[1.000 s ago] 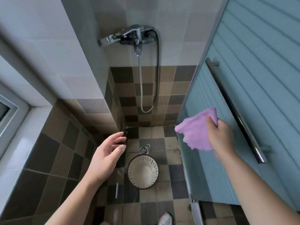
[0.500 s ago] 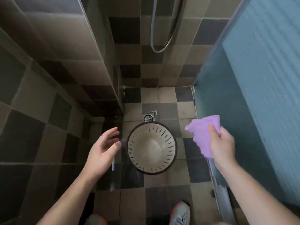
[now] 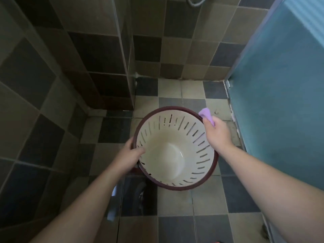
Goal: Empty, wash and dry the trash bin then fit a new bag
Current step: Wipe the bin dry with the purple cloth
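The round trash bin (image 3: 175,155) stands upright on the shower floor, cream inside with slotted walls and a dark red rim, and it looks empty. My left hand (image 3: 129,157) grips its left rim, thumb inside. My right hand (image 3: 217,132) is at the upper right rim, holding a purple cloth (image 3: 206,115) that pokes out past the fingers against the rim.
Checkered brown and grey tiles cover the floor and walls. A glass partition edge (image 3: 126,67) runs down on the left of the shower stall. A blue frosted door (image 3: 280,85) bounds the right side. A bit of shower hose (image 3: 194,1) shows at top.
The view has dropped closer to the bin. My left hand has reached in and taken hold of the rim. My right hand has brought the purple cloth down to the rim.
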